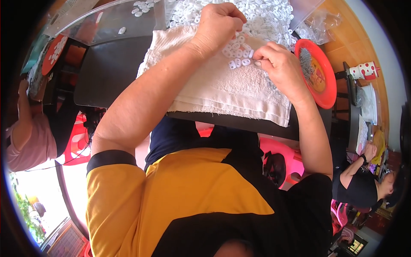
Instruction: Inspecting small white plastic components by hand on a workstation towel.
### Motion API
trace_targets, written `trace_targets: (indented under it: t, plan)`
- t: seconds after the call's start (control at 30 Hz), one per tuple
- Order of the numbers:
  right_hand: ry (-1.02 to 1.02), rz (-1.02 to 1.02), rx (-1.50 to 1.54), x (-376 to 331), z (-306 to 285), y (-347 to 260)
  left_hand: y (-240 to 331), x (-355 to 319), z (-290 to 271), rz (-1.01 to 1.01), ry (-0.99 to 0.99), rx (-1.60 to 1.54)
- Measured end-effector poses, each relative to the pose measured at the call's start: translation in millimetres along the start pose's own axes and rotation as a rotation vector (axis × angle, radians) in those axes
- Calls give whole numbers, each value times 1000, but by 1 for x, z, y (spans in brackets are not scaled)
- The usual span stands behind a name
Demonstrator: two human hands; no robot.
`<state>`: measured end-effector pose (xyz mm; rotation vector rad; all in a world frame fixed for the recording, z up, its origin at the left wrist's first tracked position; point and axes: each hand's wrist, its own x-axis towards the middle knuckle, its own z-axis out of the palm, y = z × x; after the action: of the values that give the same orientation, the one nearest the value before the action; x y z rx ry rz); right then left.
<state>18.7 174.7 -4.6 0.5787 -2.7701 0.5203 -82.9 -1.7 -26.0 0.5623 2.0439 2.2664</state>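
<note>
Two hands [280, 64] at small white pieces [245, 62], pale towel [227, 92] beneath.

The person wears a short-sleeved shirt [192, 184] in mustard yellow and black, its yellow chest panel ending in sharp angles. The left sleeve [115, 188] is yellow with a broad black cuff [112, 158]; the right sleeve [314, 190] is black. Dark navy legwear [171, 135] shows below.

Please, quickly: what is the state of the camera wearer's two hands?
Left hand: fingers curled near small white oval plastic pieces; whether it holds one cannot be told.
Right hand: thumb and forefinger close together beside such pieces; holding cannot be told.
</note>
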Motion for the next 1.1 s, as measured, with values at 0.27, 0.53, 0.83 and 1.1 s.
trace_targets:
  t: [0.27, 0.53, 0.83, 1.1]
  plan:
    - [61, 155, 326, 16, -20, 0, 40, -26, 6, -181, -301, 130]
    - [141, 123, 647, 34, -16, -7, 34, -17, -2, -235, -336, -57]
    - [234, 254, 883, 24, -7, -16, 34, -14, -8, -274, -362, -252]
    - [261, 211, 751, 20, -6, -9, 64, -15, -16, -308, -414, 103]
